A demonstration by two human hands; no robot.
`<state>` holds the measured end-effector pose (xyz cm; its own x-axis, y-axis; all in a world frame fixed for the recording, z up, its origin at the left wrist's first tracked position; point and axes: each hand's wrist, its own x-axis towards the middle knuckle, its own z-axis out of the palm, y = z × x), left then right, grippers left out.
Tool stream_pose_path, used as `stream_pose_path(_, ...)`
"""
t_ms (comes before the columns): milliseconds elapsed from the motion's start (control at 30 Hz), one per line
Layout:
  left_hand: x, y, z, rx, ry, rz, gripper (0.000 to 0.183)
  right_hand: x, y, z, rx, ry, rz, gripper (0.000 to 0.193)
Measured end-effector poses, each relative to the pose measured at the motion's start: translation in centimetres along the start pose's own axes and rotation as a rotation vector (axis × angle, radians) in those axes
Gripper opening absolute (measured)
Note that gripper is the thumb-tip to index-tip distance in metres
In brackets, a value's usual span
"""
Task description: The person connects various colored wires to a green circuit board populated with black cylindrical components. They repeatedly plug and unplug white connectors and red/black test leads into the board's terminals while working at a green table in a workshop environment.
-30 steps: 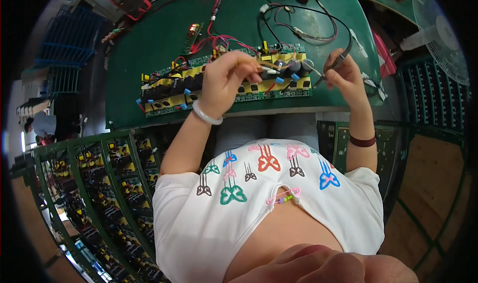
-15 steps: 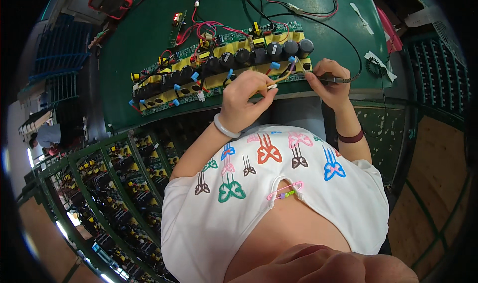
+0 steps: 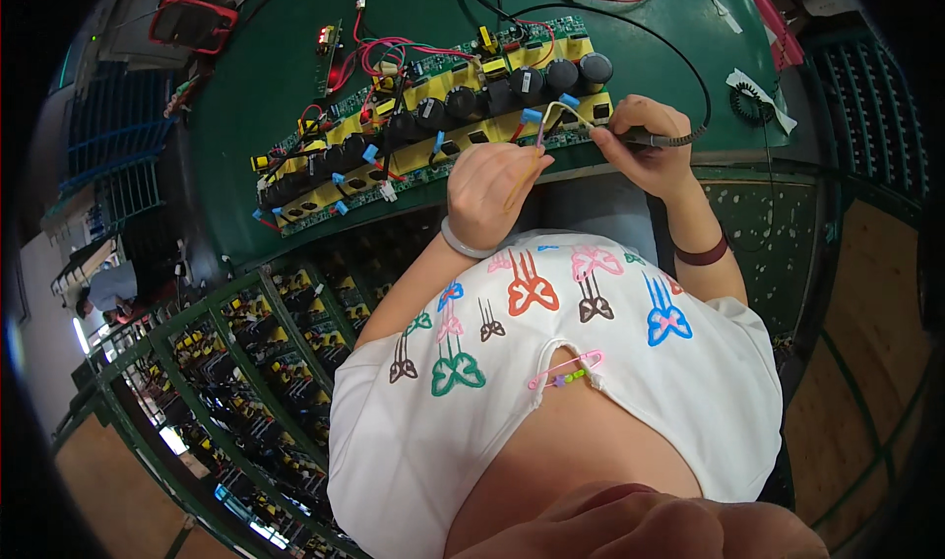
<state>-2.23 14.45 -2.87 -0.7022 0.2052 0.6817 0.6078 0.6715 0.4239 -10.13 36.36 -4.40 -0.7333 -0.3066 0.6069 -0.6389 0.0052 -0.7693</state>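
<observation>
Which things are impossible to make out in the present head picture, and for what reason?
All in the head view:
- wires: the part inside the left hand, hidden by that hand
- black cable: its end, partly covered by the right hand
- cable loop: cut off by the upper edge
- red display: too small to read
- co-worker: too small and dark to tell the handwork

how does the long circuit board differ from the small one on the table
Size: the long circuit board is far longer and wider than the small circuit board.
Pose: the long circuit board stretches left to right in front of the person; the small circuit board points away from them.
Look: the long circuit board carries yellow strips and many dark cylinders; the small circuit board shows bright red lights.
Both rest on the green table.
</observation>
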Motion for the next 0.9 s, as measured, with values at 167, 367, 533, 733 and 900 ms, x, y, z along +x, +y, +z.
stream_pose_path(167,0.6,0.2,0.1,0.044,-0.009,0.008,0.022,-0.2,0.0,-0.1,-0.016,-0.03,0.019,0.026)
stream_pose_path(367,0.6,0.1,0.1,0.04,-0.024,0.002,0.022,-0.1,0.1,0.1,-0.038,-0.041,-0.017,0.026)
stream_pose_path(533,0.8,0.0,-0.1,0.021,-0.071,-0.05,0.022,-0.3,-0.1,0.0,-0.065,-0.039,-0.011,0.024)
stream_pose_path(733,1.4,0.1,-0.2,0.023,-0.141,-0.051,0.022,-0.2,-0.1,0.3,-0.107,-0.025,-0.043,0.026)
stream_pose_path(900,1.4,0.0,0.0,0.042,-0.151,-0.066,0.022,0.0,-0.2,0.3,-0.12,-0.043,-0.046,0.025)
